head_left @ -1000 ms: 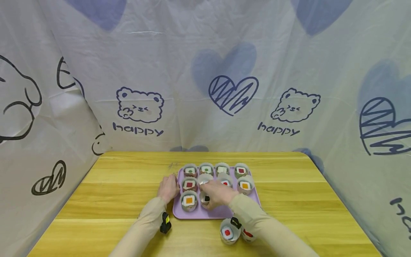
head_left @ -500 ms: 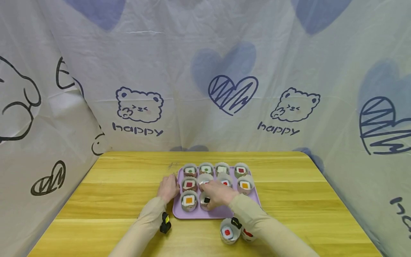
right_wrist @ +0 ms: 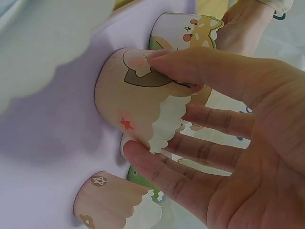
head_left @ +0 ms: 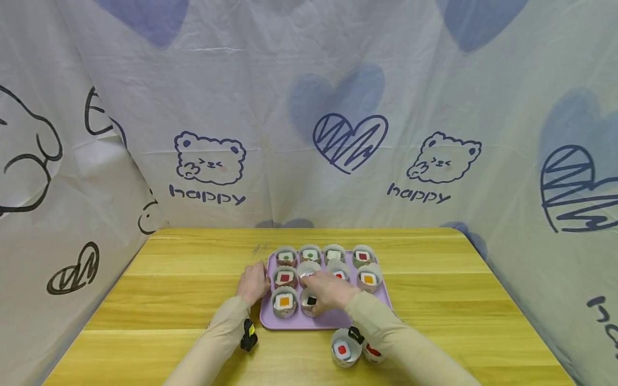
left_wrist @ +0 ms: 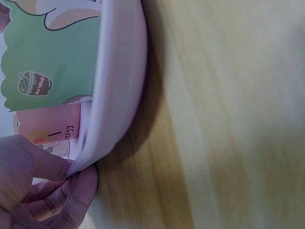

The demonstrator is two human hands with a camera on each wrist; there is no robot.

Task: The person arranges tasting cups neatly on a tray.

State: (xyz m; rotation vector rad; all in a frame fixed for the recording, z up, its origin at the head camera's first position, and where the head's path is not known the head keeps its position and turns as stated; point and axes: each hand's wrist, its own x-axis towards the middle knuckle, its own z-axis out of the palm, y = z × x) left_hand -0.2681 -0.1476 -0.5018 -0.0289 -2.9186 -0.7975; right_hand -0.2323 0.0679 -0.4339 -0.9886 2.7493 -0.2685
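My left hand point(head_left: 253, 284) pinches the left rim of a lilac tray point(head_left: 328, 323) between thumb and fingers, as the left wrist view shows. Over the tray's front row, my right hand point(head_left: 333, 292) holds a tan paper baking cup point(right_wrist: 128, 107), thumb on one side and fingers curled round the other. That cup stands upright on the tray, with a black-topped white block point(head_left: 311, 301) inside. To its left is a cup with an orange-topped block point(head_left: 284, 302). My right hand partly hides the cup behind it.
Several more cups stand in rows on the tray, such as one with a dark red square point(head_left: 362, 257). In front of the tray are a cup with a red dot point(head_left: 342, 349) and another point(head_left: 373, 354) partly under my right sleeve. A printed cloth point(head_left: 289, 161) hangs behind the wooden table point(head_left: 193, 273).
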